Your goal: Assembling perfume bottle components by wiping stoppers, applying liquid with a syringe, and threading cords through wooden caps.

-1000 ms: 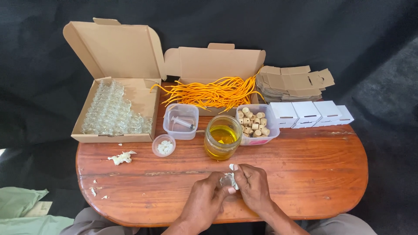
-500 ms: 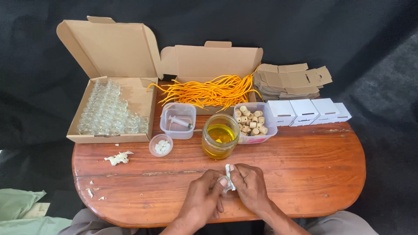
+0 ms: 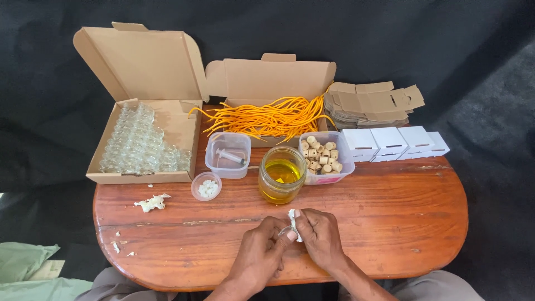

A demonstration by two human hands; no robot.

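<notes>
A small white scrap [image 3: 292, 218] is pinched between left hand [image 3: 262, 253] and right hand [image 3: 320, 239], held together at the table's near edge [image 3: 390, 223], just before the oil jar [image 3: 282, 174]. Peel fragments [image 3: 151, 202] lie discarded left; a small cup [image 3: 206, 187] holds few white pieces, so the work is judged early.

Both hands meet at the near edge of the wooden bench [image 3: 390, 223], the left hand [image 3: 262, 253] and right hand [image 3: 319, 239] pinching a small white piece [image 3: 292, 220] between their fingertips. Just beyond them stands a glass jar of yellow oil [image 3: 282, 174], flanked by a tub of cork stoppers [image 3: 323, 156] and a clear tub holding a syringe [image 3: 228, 156]. A small cup of white bits [image 3: 207, 187] sits nearby, a box of tiny glass bottles [image 3: 139, 142] to the left, orange cords [image 3: 267, 117] behind.
</notes>
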